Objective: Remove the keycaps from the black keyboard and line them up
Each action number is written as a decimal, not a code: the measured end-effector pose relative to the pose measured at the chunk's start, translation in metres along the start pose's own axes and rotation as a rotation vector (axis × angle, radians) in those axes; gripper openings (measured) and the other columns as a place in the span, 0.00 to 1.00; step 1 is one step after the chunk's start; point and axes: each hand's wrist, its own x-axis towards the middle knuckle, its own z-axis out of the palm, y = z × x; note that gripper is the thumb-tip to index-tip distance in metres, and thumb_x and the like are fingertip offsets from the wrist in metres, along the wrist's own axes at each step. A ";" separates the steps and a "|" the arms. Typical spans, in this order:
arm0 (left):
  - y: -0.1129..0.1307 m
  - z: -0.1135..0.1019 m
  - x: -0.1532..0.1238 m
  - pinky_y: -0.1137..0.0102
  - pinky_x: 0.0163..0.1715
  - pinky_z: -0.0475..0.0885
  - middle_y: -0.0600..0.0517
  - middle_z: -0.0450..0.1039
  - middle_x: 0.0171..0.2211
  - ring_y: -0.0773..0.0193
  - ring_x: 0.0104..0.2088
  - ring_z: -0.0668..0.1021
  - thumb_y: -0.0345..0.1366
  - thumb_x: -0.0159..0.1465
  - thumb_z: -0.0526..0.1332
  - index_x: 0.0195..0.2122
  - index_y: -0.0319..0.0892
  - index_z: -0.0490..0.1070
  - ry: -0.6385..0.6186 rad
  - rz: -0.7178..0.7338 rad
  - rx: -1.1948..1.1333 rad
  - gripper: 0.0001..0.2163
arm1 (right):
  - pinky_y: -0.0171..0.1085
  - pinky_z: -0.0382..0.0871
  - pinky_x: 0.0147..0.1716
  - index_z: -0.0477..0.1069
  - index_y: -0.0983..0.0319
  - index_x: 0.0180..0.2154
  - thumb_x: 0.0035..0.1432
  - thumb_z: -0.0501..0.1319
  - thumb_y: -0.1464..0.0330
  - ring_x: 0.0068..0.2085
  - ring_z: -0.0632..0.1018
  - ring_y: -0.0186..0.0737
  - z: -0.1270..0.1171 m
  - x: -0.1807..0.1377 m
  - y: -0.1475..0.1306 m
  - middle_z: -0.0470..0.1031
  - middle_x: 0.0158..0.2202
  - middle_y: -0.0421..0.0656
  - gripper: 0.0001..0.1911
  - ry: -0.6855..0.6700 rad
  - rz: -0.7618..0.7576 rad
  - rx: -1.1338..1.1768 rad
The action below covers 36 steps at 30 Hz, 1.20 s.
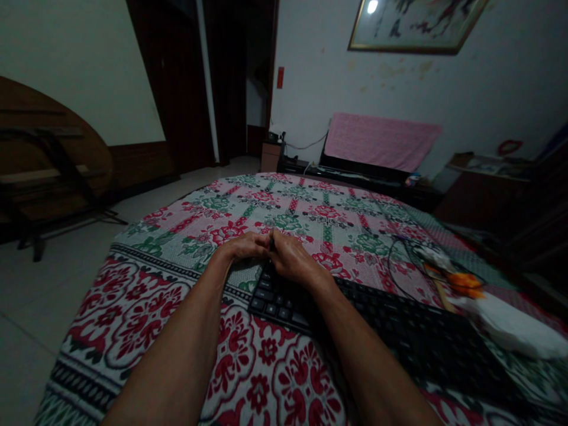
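A black keyboard (426,337) lies at a slant on the patterned cloth (248,355), its left end under my right forearm. Over its far left corner my two hands meet. My right hand (290,255) is closed in a pinch, with a sliver of something small and dark showing at the fingertips. My left hand (248,245) is curled with its fingertips against the right hand's fingers. What the fingers hold between them is mostly hidden and too small to name.
Right of the keyboard lie a white bag or wrap (519,325), an orange item (464,284), a light wooden stick (444,296) and a thin black cable (390,266). A pink towel (381,141) covers something beyond the cloth. At left leans a round folding table (48,142).
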 end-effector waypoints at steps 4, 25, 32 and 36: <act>0.002 0.001 -0.004 0.75 0.23 0.59 0.56 0.68 0.21 0.73 0.21 0.65 0.30 0.43 0.62 0.27 0.36 0.73 -0.025 0.025 -0.071 0.08 | 0.33 0.58 0.32 0.60 0.64 0.38 0.51 0.54 0.76 0.34 0.70 0.37 0.000 0.001 0.008 0.70 0.35 0.45 0.10 0.029 -0.004 0.093; 0.034 0.006 -0.017 0.75 0.21 0.53 0.57 0.59 0.18 0.73 0.20 0.60 0.36 0.46 0.62 0.22 0.37 0.70 -0.134 -0.001 0.198 0.07 | 0.31 0.60 0.30 0.67 0.62 0.35 0.46 0.60 0.74 0.31 0.69 0.32 0.003 0.005 0.025 0.70 0.30 0.39 0.10 0.040 0.098 0.301; 0.035 0.005 -0.018 0.75 0.23 0.57 0.56 0.61 0.19 0.72 0.22 0.62 0.34 0.46 0.61 0.26 0.37 0.73 -0.132 0.025 0.250 0.08 | 0.31 0.62 0.31 0.67 0.63 0.39 0.55 0.54 0.69 0.32 0.71 0.31 -0.004 0.005 0.020 0.71 0.34 0.41 0.09 0.164 0.068 0.398; 0.042 0.009 -0.019 0.76 0.25 0.59 0.56 0.63 0.20 0.71 0.23 0.64 0.32 0.45 0.59 0.24 0.37 0.72 -0.121 0.061 0.313 0.05 | 0.31 0.61 0.31 0.68 0.63 0.35 0.55 0.54 0.69 0.32 0.70 0.32 -0.009 0.008 0.017 0.72 0.32 0.41 0.07 0.136 0.040 0.318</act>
